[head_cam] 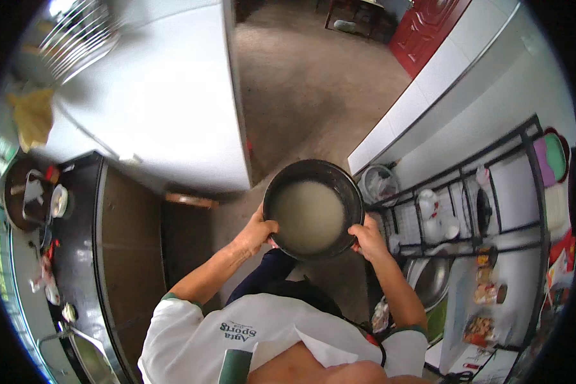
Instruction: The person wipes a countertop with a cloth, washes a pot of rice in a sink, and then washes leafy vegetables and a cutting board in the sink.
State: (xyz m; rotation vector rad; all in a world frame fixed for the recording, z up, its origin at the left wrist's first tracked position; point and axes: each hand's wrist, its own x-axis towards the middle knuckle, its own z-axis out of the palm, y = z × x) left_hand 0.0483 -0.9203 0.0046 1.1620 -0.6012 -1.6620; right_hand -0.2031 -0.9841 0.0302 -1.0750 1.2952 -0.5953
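A round dark pot point(309, 217) is held out in front of my body, with cloudy whitish liquid in it; what lies beneath the liquid cannot be seen. My left hand point(258, 231) grips the rim on the pot's left side, thumb on top. On the opposite side my right hand point(367, 238) holds the rim in the same way. The fingers of both hands are partly hidden under the pot.
A dark counter point(79, 230) with a sink and faucet runs along the left. On the right stands a black metal rack point(509, 230) holding dishes, jars and a metal basin point(429, 278). A white wall point(173, 110) ends ahead, beside a doorway with brown floor point(307, 91) and a red door point(425, 36).
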